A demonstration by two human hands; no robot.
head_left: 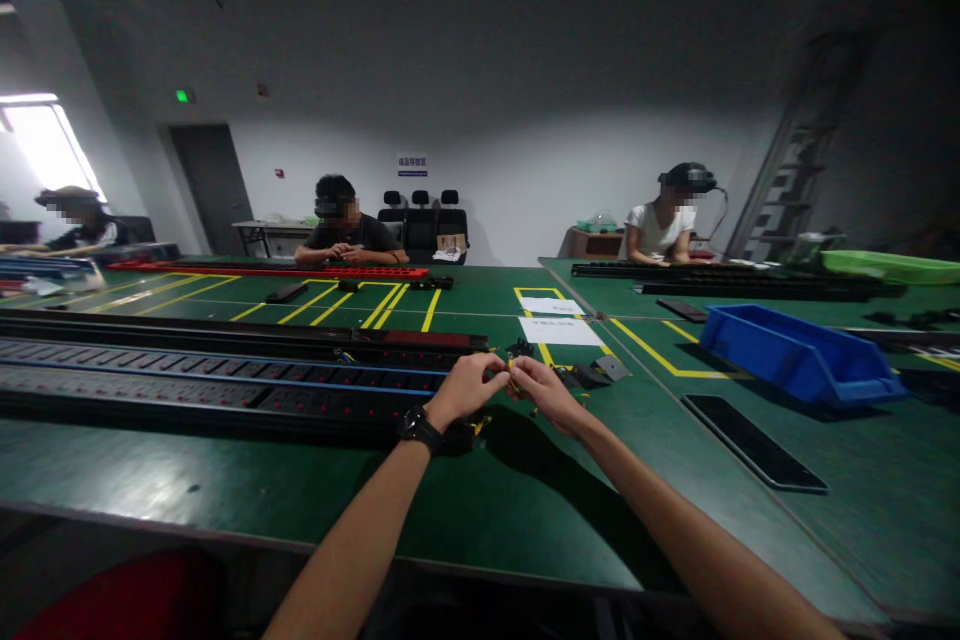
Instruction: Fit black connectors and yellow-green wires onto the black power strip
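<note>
My left hand, with a black watch on the wrist, is held over the end of a long black rail assembly with blue strips and red dots. Its fingertips are pinched together, and what lies between them is hidden. My right hand is also closed in a pinch on a small yellow part, too small to name exactly. The two sets of fingertips nearly meet. Just beyond my right hand lie small black and yellow pieces and a dark flat bracket. A yellow piece sticks out at the rail's end.
A blue bin and a dark phone-like slab are to the right on the green table. White paper sheets lie ahead. Co-workers sit across by red and black rails. Yellow tape marks the tabletop.
</note>
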